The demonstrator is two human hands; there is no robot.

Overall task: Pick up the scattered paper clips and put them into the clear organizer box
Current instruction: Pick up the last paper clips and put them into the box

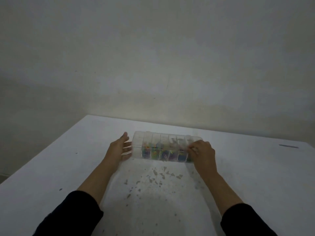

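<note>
The clear organizer box (163, 147) sits near the far edge of the white bench (255, 176), with colourful paper clips (154, 149) inside its little rooms. The left hand (120, 148) presses flat against the box's left end, fingers straight. The right hand (202, 153) curls its grip on the right end. If the box tips or the lid pops, the clips could spill all over. The picture is dim and blurry, so I cannot tell if the lid is closed, or if the dark specks on the bench are clips or stains.
</note>
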